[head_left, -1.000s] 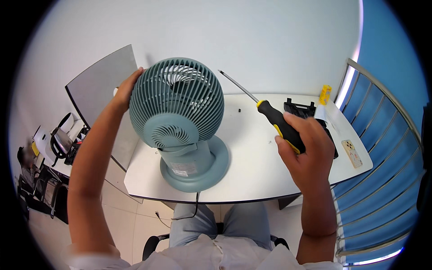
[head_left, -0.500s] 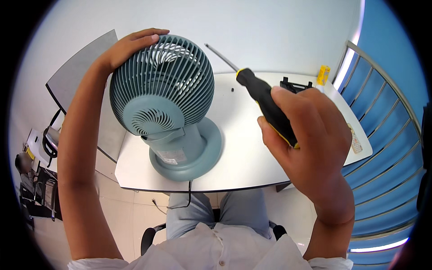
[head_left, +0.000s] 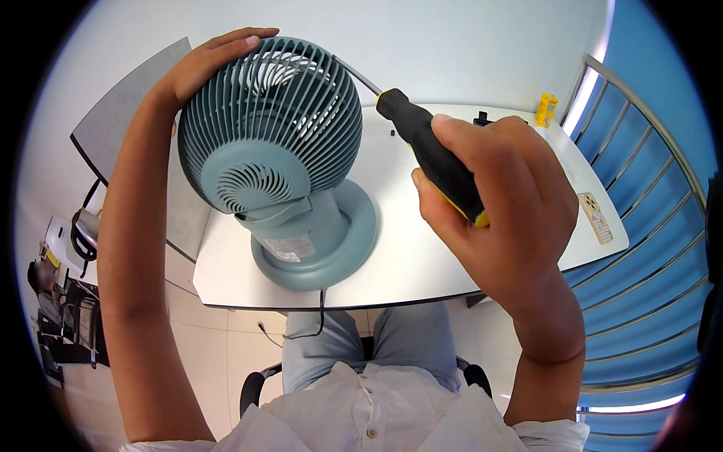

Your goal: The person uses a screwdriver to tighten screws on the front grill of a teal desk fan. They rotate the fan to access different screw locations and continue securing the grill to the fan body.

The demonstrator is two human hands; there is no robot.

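A blue-green plastic desk fan with a round slatted grille and a disc foot (head_left: 294, 188) stands near the front edge of a white table (head_left: 422, 256), its rear housing turned toward the person and its dark cord dropping off the table edge below the foot. The left hand (head_left: 215, 64) lies flat and open over the top of the grille, fingers spread along the upper slats, pressing rather than clasping, so the fan is steadied from above. Right of the fan, the right hand (head_left: 501, 203) is clenched around a black-and-yellow-handled screwdriver with a thin steel shaft (head_left: 429, 154); the shaft runs up and left behind the grille's upper right rim, and its tip is hidden there. Compared with a second ago, the fan has been pulled closer to the person and the left hand has slid from the far side of the grille to its crown, while the right hand has risen from the table, bringing the tool from well right of the fan to just beside its head. That reads as the tool being lined up on the grille's back edge, though no screw can be made out. Farther right of the fan, a small yellow block (head_left: 546, 109), a dark object (head_left: 482, 118) and a flat printed card (head_left: 595, 218) rest on the table.
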